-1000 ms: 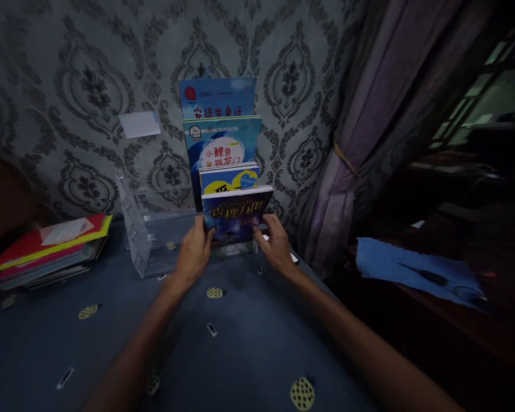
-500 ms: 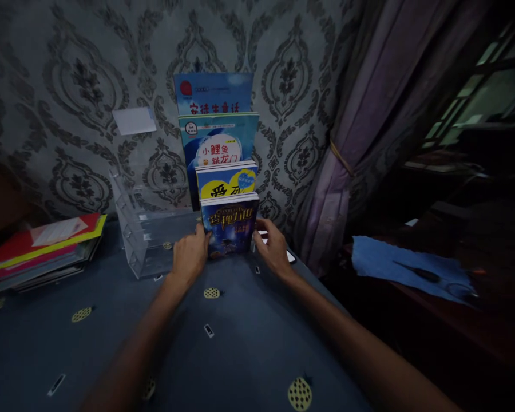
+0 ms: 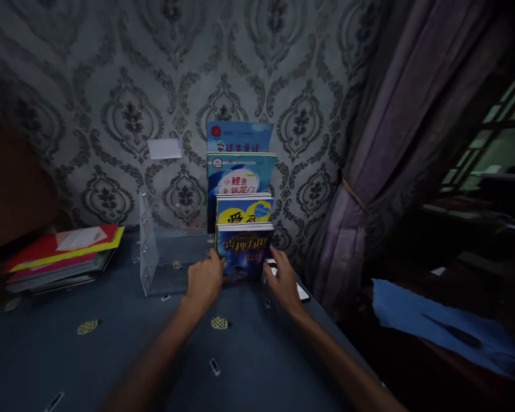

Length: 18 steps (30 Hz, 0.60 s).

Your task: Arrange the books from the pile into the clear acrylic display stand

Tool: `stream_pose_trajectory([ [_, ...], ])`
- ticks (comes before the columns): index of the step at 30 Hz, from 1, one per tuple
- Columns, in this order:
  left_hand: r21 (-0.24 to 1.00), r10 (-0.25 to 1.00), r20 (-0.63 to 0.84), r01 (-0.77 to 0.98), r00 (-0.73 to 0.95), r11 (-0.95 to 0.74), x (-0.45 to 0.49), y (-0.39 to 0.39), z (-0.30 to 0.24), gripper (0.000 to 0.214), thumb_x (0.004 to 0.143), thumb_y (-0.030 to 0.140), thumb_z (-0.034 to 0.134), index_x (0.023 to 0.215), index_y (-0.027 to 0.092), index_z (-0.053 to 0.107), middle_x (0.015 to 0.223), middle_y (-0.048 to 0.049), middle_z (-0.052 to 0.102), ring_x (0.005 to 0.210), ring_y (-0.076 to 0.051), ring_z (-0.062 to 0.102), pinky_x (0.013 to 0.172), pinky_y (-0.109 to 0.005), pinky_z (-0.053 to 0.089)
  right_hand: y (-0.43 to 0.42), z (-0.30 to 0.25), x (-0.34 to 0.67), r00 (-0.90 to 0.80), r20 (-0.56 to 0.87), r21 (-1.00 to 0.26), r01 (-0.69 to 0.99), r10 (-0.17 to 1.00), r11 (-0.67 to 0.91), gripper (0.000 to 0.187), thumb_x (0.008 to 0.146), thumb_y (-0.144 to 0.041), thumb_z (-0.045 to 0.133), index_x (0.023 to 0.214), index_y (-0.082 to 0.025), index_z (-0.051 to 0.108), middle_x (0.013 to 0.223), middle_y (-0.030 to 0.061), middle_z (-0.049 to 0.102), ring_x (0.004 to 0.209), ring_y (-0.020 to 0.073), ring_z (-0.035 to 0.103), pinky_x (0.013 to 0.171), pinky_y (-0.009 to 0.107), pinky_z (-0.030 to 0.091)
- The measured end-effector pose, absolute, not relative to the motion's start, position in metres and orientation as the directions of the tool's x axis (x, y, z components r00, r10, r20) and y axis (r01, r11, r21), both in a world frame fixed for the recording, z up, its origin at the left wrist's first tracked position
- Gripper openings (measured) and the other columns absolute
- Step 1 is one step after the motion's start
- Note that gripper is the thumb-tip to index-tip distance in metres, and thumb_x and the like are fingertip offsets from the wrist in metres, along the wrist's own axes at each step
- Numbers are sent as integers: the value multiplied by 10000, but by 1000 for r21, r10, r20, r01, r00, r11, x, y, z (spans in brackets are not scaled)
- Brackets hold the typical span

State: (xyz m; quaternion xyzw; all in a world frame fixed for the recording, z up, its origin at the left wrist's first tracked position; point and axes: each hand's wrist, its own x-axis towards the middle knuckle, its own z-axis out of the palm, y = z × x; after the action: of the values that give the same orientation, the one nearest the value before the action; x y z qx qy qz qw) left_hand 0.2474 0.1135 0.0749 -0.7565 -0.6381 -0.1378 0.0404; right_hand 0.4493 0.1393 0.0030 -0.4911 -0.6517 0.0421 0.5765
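A clear acrylic tiered rack [image 3: 154,257] stands on a dark blue patterned tablecloth [image 3: 111,355] against the wall. Several books stand stepped in its right side. The front one is a dark blue book with gold lettering [image 3: 245,252]. My left hand [image 3: 203,280] curls against that book's left edge. My right hand [image 3: 283,280] rests at its right edge, fingers bent around it. Behind it stand a yellow-and-blue book [image 3: 244,209], a light blue book [image 3: 240,177] and a taller blue one [image 3: 239,136].
A stack of red, yellow and pink folders [image 3: 62,254] lies at the left of the table. A small white card [image 3: 165,148] is stuck on the patterned wallpaper. A purple curtain [image 3: 369,171] hangs at the right. A blue cloth [image 3: 442,323] lies on dark furniture beyond.
The dark blue book has gone down into the front slot of the rack, with both hands sliding down its sides. The camera has tilted, so everything sits lower in view.
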Motion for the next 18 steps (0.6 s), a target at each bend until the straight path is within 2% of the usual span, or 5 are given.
stream_pose_trajectory([
  [11, 217, 947, 269, 947, 175, -237, 245, 116, 70, 298, 1027, 256, 294, 1149, 95, 514, 943, -181, 732, 904, -297, 727, 725, -360, 521, 142, 5, 444, 196, 676, -676, 549, 711, 492, 374, 863, -269, 478, 1194, -172, 622, 1037, 119, 596, 943, 268, 607, 781, 433, 567],
  [18, 209, 947, 270, 949, 176, -236, 244, 117, 70, 303, 1032, 271, 268, 1121, 117, 512, 944, -170, 734, 896, -304, 727, 722, -387, 526, 142, 3, 444, 210, 667, -694, 523, 715, 494, 383, 852, -258, 482, 1199, -171, 619, 1066, 120, 592, 977, 261, 605, 803, 420, 563],
])
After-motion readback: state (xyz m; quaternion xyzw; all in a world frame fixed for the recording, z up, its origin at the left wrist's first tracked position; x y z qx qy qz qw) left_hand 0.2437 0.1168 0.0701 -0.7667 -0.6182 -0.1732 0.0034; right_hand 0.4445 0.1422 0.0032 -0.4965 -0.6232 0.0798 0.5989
